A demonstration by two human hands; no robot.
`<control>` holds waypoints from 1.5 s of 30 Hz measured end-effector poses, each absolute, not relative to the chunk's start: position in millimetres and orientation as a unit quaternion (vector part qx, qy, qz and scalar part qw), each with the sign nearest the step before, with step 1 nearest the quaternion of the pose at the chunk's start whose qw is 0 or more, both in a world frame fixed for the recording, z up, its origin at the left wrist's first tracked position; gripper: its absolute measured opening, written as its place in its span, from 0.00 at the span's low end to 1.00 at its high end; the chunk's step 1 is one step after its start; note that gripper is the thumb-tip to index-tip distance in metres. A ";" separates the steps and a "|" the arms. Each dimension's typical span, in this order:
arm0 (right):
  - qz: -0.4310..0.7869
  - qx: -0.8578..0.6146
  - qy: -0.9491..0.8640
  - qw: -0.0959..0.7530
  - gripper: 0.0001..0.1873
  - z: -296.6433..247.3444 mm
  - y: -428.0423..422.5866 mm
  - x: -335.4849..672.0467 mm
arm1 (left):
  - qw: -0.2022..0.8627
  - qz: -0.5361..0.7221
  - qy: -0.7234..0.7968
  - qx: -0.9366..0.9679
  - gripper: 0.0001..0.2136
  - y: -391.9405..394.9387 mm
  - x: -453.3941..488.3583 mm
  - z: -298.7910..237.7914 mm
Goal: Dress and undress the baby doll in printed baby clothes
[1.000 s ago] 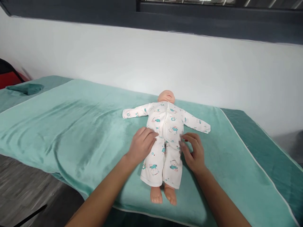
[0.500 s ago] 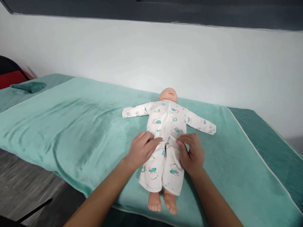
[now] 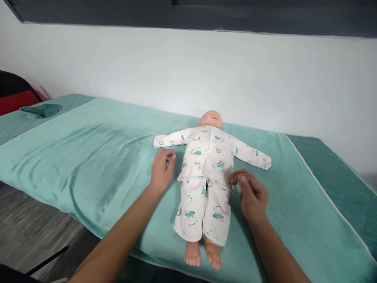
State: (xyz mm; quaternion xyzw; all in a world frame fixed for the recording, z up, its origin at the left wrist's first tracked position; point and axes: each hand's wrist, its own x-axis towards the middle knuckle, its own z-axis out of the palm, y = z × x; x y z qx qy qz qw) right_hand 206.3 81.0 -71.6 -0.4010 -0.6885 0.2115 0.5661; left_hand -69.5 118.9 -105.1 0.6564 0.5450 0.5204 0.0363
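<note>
A baby doll point(image 3: 211, 118) lies on its back, arms spread and bare feet toward me. It wears a white long-sleeved shirt point(image 3: 203, 153) with teal and pink animal prints, and matching trousers point(image 3: 193, 208). The shirt's hem lies flat over the trousers' waist. My left hand point(image 3: 161, 169) hovers beside the shirt, apart from it, with thumb and fingers slightly parted and nothing held. At the opposite side, my right hand point(image 3: 250, 192) pinches the lower corner of the shirt's hem between thumb and fingers.
A light teal blanket point(image 3: 88, 157) with soft wrinkles covers the bed under the doll. Darker teal cloth point(image 3: 332, 169) shows at the right end. A white wall point(image 3: 176, 70) stands behind. At far left are a red and black item point(image 3: 17, 98) and a folded dark cloth point(image 3: 43, 111).
Both hands have left the middle of the waist. My left hand let go and moved left and up; my right moved right to the hem's side. The shirt's hem now hangs down over the trousers.
</note>
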 end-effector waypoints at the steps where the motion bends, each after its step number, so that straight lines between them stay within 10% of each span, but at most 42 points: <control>1: 0.192 -0.442 -0.664 0.572 0.13 -72.7 88.6 216.4 | 0.012 0.500 0.575 0.647 0.13 130.6 -79.6 -107.4; 7: -0.048 -0.664 -0.619 0.417 0.23 -77.1 143.0 308.0 | 0.001 0.292 0.730 0.618 0.23 181.6 -132.1 -111.4; 13: 0.035 -0.814 -0.559 0.157 0.30 -78.1 156.2 329.4 | -0.014 0.211 0.741 0.638 0.24 194.3 -143.8 -107.5; 36: -0.073 -0.788 -0.537 0.292 0.31 -83.4 184.6 328.6 | -0.039 0.216 0.750 0.624 0.26 202.1 -163.1 -111.5; 45: -0.011 -0.773 -0.615 0.155 0.34 -90.9 167.5 325.4 | 0.037 0.212 0.717 0.663 0.29 180.1 -151.3 -114.1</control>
